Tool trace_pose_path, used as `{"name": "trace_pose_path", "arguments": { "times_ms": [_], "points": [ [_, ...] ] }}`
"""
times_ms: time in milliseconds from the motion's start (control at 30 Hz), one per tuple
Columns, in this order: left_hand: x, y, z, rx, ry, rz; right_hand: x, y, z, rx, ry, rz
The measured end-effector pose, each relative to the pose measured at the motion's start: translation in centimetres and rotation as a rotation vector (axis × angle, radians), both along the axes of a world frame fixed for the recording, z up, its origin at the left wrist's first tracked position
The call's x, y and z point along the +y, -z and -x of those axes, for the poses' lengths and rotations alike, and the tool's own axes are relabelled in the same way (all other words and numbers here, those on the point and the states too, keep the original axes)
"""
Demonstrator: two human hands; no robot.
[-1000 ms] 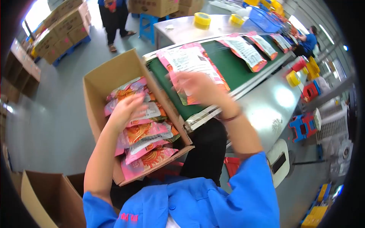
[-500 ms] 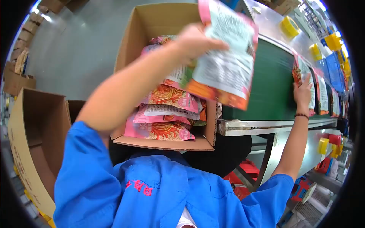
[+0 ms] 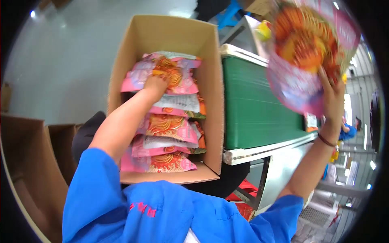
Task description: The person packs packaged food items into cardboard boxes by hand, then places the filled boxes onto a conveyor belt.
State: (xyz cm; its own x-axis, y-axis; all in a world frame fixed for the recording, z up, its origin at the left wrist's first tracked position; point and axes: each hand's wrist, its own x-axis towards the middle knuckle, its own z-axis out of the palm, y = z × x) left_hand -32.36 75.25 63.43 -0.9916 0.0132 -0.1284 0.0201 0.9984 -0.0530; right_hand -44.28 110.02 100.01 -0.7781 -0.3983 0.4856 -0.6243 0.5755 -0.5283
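My left hand point(image 3: 157, 86) is inside the open cardboard box point(image 3: 220, 121), its fingers curled on the upper part of a pink pouch with a noodle picture point(image 3: 176, 77). That pouch lies at the far end of a row of overlapping, similar pouches point(image 3: 168, 127). On the right, my right hand point(image 3: 334, 99) holds up another pink noodle pouch point(image 3: 300, 52) over the green conveyor belt point(image 3: 255, 109). The raised pouch shows its picture side and is somewhat blurred; part of the grip is hidden behind it.
Against the box's right side stands the conveyor, with a metal edge rail point(image 3: 267, 150). Another pouch point(image 3: 311, 122) lies on the belt beyond my right wrist. At the lower left is another open cardboard box point(image 3: 30, 162). A yellow tape roll point(image 3: 264, 30) is at the back.
My left hand has lowered its pouch into the box. My right hand has lifted a pouch from the belt. The view has shifted, with the box now lower and further left.
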Motion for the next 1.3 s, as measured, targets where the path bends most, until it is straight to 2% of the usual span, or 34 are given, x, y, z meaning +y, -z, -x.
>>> {"name": "trace_pose_path", "arguments": {
  "times_ms": [33, 67, 133, 167, 200, 233, 267, 300, 333, 367, 400, 433, 533, 567, 600, 667, 700, 767, 800, 833, 900, 933, 967, 1000, 1033, 1067, 1167, 1200, 1267, 1300],
  "points": [
    [-0.8, -0.6, -0.1, -0.088, 0.042, -0.020, -2.0, -0.5, -0.1, -0.050, 0.003, -0.052],
    [-0.5, -2.5, -0.7, -0.059, -0.027, -0.134, -4.7, 0.3, 0.9, -0.008, -0.007, -0.110],
    [-0.4, -0.4, -0.2, 0.064, -0.088, -0.288, -11.7, 6.2, 3.0, 0.157, -0.003, -0.481],
    [-0.9, 1.8, -0.5, 0.302, 0.061, -0.182, -15.6, 10.4, 4.4, 0.139, 0.050, -0.645],
    [-1.5, 2.7, 0.1, -0.041, -0.039, -0.148, -18.2, 12.4, 2.0, 0.364, -0.073, -0.191],
    [-0.9, 0.9, -0.3, -0.139, -0.078, -0.107, -20.8, 14.2, -0.6, 0.645, -0.232, 0.170],
    [-1.3, 1.8, -0.7, -0.113, -0.041, -0.028, -22.4, 19.2, -0.4, 0.401, -0.251, 0.165],
    [-1.6, 2.6, -1.4, -0.085, -0.006, 0.052, -22.1, 22.2, -2.9, 0.411, -0.187, -0.044],
    [-2.0, 3.5, -2.2, -0.055, 0.027, 0.132, -22.2, 25.5, -3.1, 0.047, -0.331, -0.247],
    [-1.7, 2.1, -2.7, -0.192, 0.043, 0.151, -22.1, 27.5, -4.4, -0.150, -0.313, -0.613],
    [-1.1, 1.2, -3.4, -0.087, 0.096, 0.118, -22.2, 33.4, -4.7, -0.346, -0.289, -0.700],
    [-0.5, 0.2, -4.1, 0.018, 0.151, 0.090, -21.5, 35.2, -6.3, -0.216, -0.288, -0.644],
    [-0.3, -0.9, -3.6, -0.125, 0.173, 0.056, -21.9, 33.1, -9.5, -0.165, -0.204, -0.742],
    [-0.6, -0.4, -3.7, -0.163, 0.129, 0.065, -21.6, 32.4, -9.8, -0.252, -0.233, -0.745],
    [-0.4, -1.8, -3.6, -0.215, 0.118, 0.012, -21.2, 30.7, -9.5, -0.512, -0.356, -0.725],
    [0.3, -4.1, -4.0, -0.328, 0.139, -0.004, -17.5, 25.7, -11.7, -0.399, -0.455, -0.552],
    [0.0, -3.4, -4.5, -0.235, 0.130, -0.091, -15.4, 24.4, -13.2, -0.407, -0.448, -0.546],
    [-0.7, -2.2, -4.8, -0.324, 0.131, -0.243, -10.2, 21.4, -15.2, -0.171, -0.381, -0.198],
    [-0.2, -3.3, -5.5, -0.288, 0.088, -0.343, -6.8, 19.6, -16.0, -0.070, -0.313, -0.173],
    [-0.9, -3.0, -5.4, -0.385, 0.046, -0.432, -3.5, 18.2, -17.2, 0.038, -0.245, -0.146],
    [0.1, -6.0, -6.3, -0.480, -0.053, -0.762, 3.0, 17.9, -19.6, -0.043, -0.023, 0.016],
    [1.0, -7.6, -6.2, -0.450, -0.040, -0.756, 6.0, 17.8, -21.0, -0.037, 0.118, 0.012],
    [2.0, -9.1, -6.3, -0.426, -0.112, -0.968, 9.3, 18.8, -21.8, 0.026, 0.239, -0.012],
    [2.9, -10.2, -6.2, -0.404, -0.181, -1.176, 12.1, 19.0, -22.9, -0.030, 0.380, 0.041],
    [3.8, -10.5, -5.7, -0.315, -0.168, -1.308, 14.7, 18.7, -23.8, 0.035, 0.511, -0.003],
    [4.8, -11.5, -5.1, -0.319, -0.148, -1.283, 17.6, 19.7, -24.4, 0.000, 0.644, 0.055],
    [8.9, -14.2, -3.6, -0.065, -0.176, -1.584, 24.6, 19.7, -25.9, 0.085, 0.924, -0.003],
    [10.6, -15.7, -3.4, -0.071, -0.161, -1.561, 26.3, 19.4, -26.2, 0.079, 0.939, 0.019],
    [14.1, -18.6, -3.2, -0.062, -0.216, -1.746, 29.0, 19.6, -26.4, 0.199, 1.133, -0.125],
    [15.3, -18.8, -2.5, -0.062, -0.188, -1.703, 30.1, 20.3, -26.4, 0.207, 1.140, -0.107]
  ]
}}
